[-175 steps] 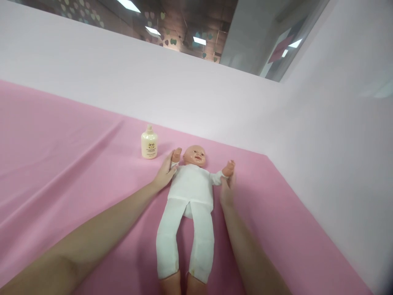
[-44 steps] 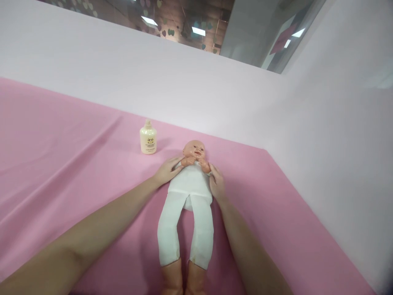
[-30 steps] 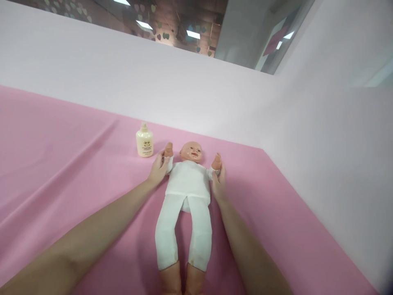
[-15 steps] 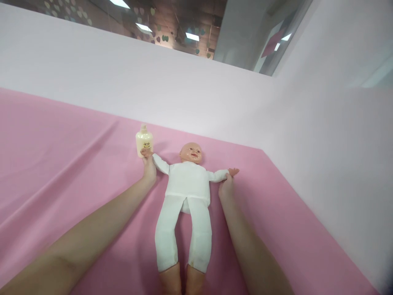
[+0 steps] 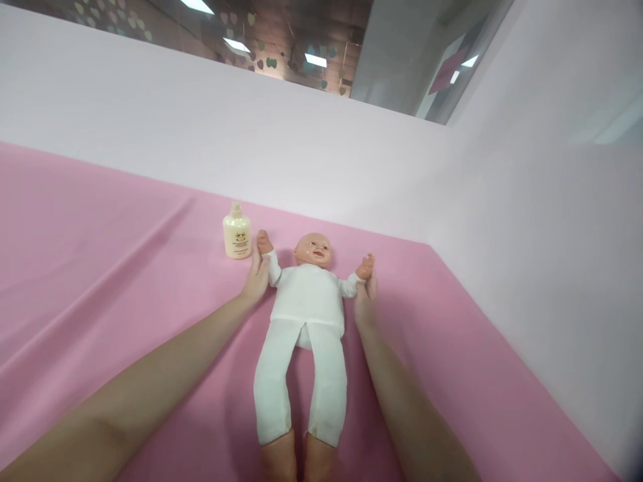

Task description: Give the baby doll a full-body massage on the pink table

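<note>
A baby doll [image 5: 307, 294] with a bald head and a white cloth body lies on its back, its feet toward me. My left hand [image 5: 256, 278] is closed on the doll's arm on the left side, near the wrist; most of the fingers are hidden behind it. On the other side, my right hand [image 5: 366, 302] grips the doll's other arm just below its hand, the thumb showing at the white sleeve. Both doll arms are bent upward. A cream-coloured bottle [image 5: 237, 233] with a printed label stands just left of my left hand, apart from it.
Under the doll spreads a pink sheet [image 5: 165, 268] with a long crease at the left. A white wall [image 5: 201, 127] rises behind it and another along the right. Above the back wall, a window [image 5: 281, 40] shows ceiling lights and heart-shaped decorations.
Both doll arms were stretched out sideways; my hands have brought them inward and up toward the head. The bottle's label, covered before by the doll's hand, now shows.
</note>
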`<state>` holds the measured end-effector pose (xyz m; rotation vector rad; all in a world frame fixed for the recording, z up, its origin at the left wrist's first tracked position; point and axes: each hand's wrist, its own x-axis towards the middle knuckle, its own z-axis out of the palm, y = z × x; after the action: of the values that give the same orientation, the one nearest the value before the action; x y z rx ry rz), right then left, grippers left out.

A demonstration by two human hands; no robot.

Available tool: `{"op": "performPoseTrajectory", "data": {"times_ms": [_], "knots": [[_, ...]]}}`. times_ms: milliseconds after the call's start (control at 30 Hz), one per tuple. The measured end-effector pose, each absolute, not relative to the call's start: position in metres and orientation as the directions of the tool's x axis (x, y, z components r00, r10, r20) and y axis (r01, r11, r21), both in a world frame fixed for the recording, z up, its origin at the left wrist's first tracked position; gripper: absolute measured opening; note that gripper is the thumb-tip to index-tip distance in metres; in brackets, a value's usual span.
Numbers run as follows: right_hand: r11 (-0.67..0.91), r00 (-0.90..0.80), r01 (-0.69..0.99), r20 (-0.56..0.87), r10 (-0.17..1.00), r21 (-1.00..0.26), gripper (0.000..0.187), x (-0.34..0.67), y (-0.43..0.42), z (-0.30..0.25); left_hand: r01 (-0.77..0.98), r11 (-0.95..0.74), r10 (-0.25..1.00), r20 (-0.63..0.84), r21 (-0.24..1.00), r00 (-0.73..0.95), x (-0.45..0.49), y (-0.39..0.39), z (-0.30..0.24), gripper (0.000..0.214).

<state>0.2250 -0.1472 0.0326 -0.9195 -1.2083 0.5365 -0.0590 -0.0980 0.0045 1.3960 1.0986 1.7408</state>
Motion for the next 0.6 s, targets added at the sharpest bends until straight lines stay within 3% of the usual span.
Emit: {"op": "performPoseTrajectory", "data": {"times_ms": [200,400,600], "knots": [[0.501,0.167,0.225,0.539,0.825,-0.836,0.063,0.221,-0.152,0.028,0.263,-0.595,0.797,0.601,0.76,0.066,-0.053,-0.111,0.016,0.07],[0.514,-0.008,0.447,0.571,0.821,-0.732,0.058,0.223,-0.149,0.024,0.431,-0.638,0.765,0.587,0.638,0.264,-0.051,-0.11,0.014,0.056],[0.5,-0.019,0.464,0.556,0.831,-0.732,0.06,0.225,-0.147,0.021,0.454,-0.643,0.76,0.587,0.617,0.278,-0.05,-0.11,0.014,0.056]]}}
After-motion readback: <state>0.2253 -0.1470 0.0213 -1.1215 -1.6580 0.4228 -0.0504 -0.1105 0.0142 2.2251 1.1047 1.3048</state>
